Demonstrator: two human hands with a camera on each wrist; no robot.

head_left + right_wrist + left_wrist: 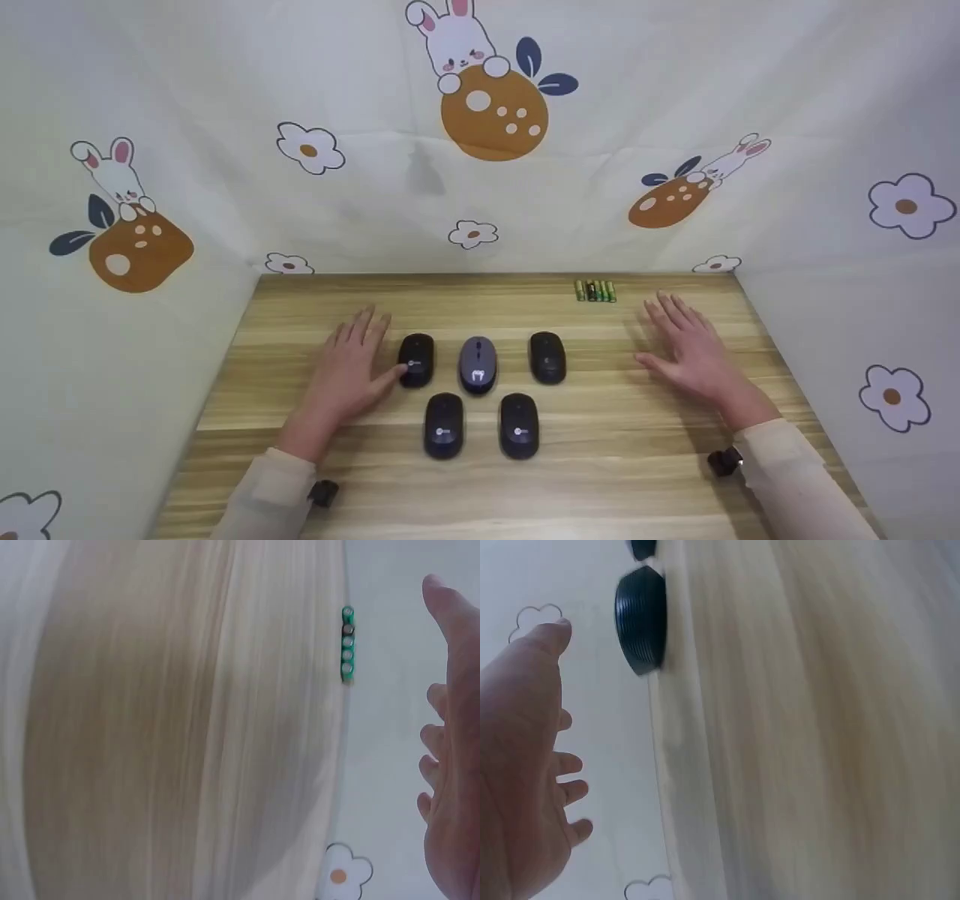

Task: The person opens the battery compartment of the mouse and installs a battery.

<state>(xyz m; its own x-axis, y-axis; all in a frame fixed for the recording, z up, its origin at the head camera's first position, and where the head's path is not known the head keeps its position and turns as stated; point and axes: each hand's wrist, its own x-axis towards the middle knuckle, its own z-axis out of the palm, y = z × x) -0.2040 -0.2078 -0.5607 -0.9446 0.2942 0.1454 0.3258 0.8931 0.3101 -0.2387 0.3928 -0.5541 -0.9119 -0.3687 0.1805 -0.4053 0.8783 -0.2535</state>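
My left hand [349, 375] is spread with straight fingers over the left part of the table, holding nothing. Its thumb tip overlaps the edge of a black computer mouse [417, 358] in the head view. To the right of that mouse lie a grey-purple mouse [478, 371] and another black mouse [548, 356]. Two more black mice, one on the left [444, 442] and one on the right [520, 439], form a nearer row. Over the table's right part, my right hand [694, 352] is spread with nothing in it. Several green batteries [600, 292] lie side by side beyond it, toward the back.
The wooden table [615, 465] is bordered at the back and both sides by pale cloth [360, 202] printed with rabbits, oranges and flowers. Small black cameras sit at the left wrist [324, 493] and right wrist [724, 461].
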